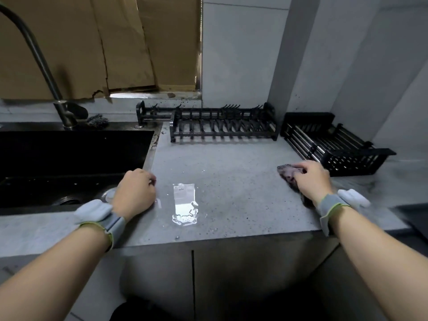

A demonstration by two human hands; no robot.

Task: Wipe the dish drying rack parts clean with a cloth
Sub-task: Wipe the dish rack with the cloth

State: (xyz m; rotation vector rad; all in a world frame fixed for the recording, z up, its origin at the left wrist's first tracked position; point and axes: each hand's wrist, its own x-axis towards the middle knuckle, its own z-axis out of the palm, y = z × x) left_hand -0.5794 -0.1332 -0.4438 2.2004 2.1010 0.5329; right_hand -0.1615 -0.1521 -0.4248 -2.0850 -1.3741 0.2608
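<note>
Hands sit on a grey speckled stone countertop (231, 163), one each side of a shallow puddle of water (184, 206) near the front edge. Right hand (310, 179) is curled over a crumpled dark patterned cloth (287, 173), fingers bent and pinching the fabric vs the counter; cloth pokes out to the left of the knuckles and back under the wrist. Left hand (135, 191) rests at the counter's edge beside the black recessed sink (69, 156), fingers curled under w/ nothing visibly held; fingertips are hidden, so can't tell if they touch the surface. Both wrists wear grey bands w/ a pale plastic module on each.

Rack parts stand at the back, well apart from both hands: a long black slotted dish drying rack (222, 126) against the wall, w/ a narrower black rail section (155, 113) behind its left end. To the right, a black perforated plastic basket w/ metal rods (333, 144) sits at an angle in the corner, its near end just beyond the right hand.

Dark curved metal faucet (37, 56) rises behind the sink, a steel wool scrubber (98, 121) at its base. Brown cardboard (92, 42) covers the window above.
</note>
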